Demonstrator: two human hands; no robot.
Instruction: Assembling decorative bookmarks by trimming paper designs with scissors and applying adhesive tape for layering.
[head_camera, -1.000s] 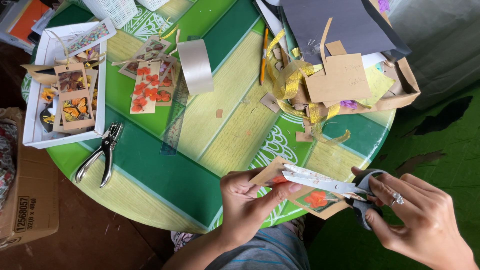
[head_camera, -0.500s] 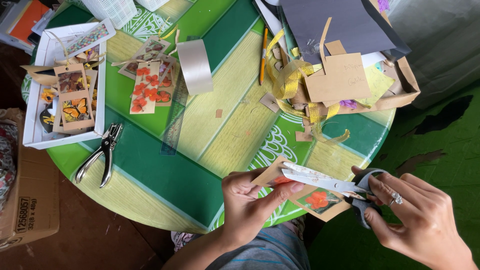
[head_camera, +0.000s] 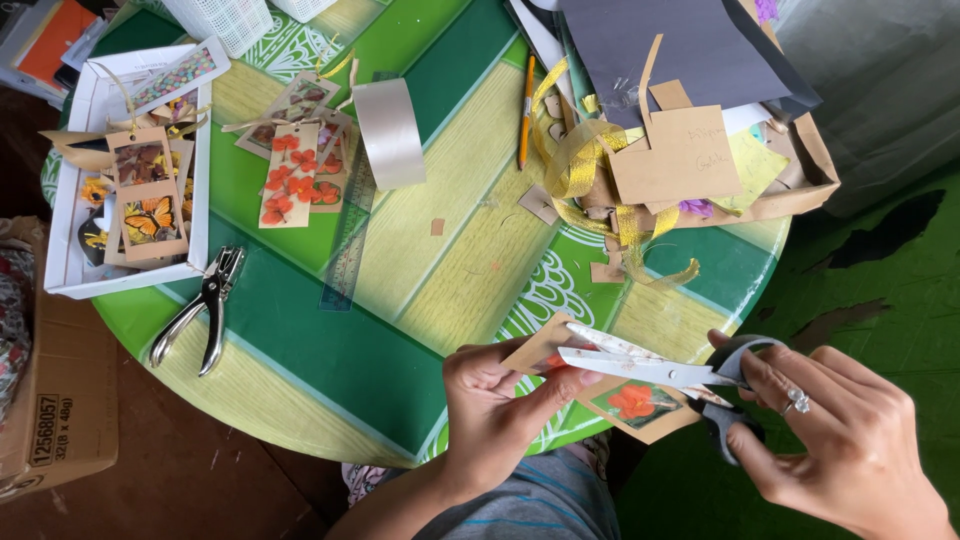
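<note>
Over the near edge of the round green-and-yellow table (head_camera: 300, 350), pretty much nothing has shifted since half a second ago. Our left hand (head_camera: 495, 400) still pinches the brown cardboard tag with orange flowers (head_camera: 632, 402), and our right hand (head_camera: 850, 440) keeps its fingers through the grey-handled scissors (head_camera: 660, 370), blades a little apart around the tag's edge. Part of the tag is hidden behind the blades and thumb, so we can't make out the cut line. The silver hole punch (head_camera: 200, 310) sits well apart.
</note>
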